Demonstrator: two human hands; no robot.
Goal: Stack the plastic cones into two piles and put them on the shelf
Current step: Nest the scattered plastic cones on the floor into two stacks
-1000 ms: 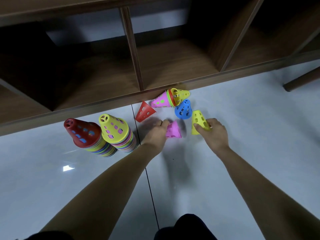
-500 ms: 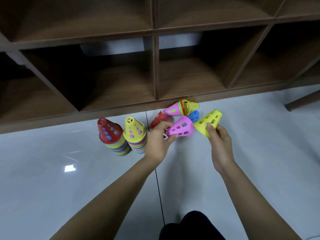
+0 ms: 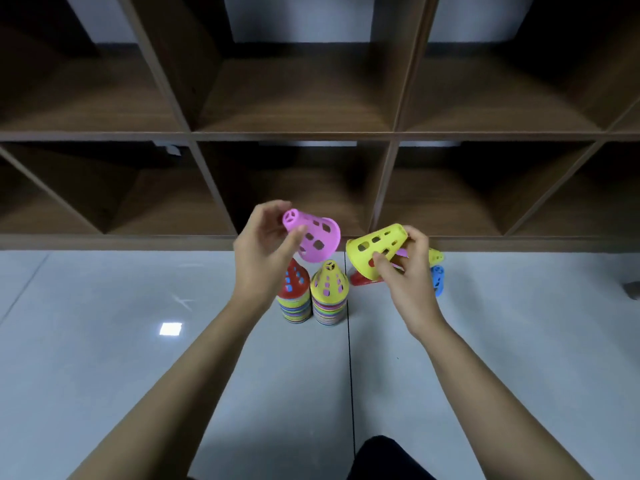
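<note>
My left hand (image 3: 261, 251) holds a pink perforated cone (image 3: 315, 237) by its narrow top, raised above the floor. My right hand (image 3: 407, 271) grips a yellow cone (image 3: 375, 245) tilted on its side, its wide mouth facing left toward the pink one. Below them two piles stand side by side on the floor: one topped by a red cone (image 3: 294, 280), the other by a yellow cone (image 3: 329, 280). Behind my right hand lie loose cones, partly hidden: a red one (image 3: 360, 279), a blue one (image 3: 437, 278) and a yellow one (image 3: 435, 257).
A dark wooden shelf (image 3: 294, 136) with open cubbies in two rows spans the view just behind the cones. The floor (image 3: 138, 341) is glossy grey tile with a seam running down the middle. My dark-clothed knee (image 3: 384, 459) shows at the bottom edge.
Both hands have lifted their cones off the floor and raised them in front of the shelf. The view has tilted up, showing more of the shelf.
</note>
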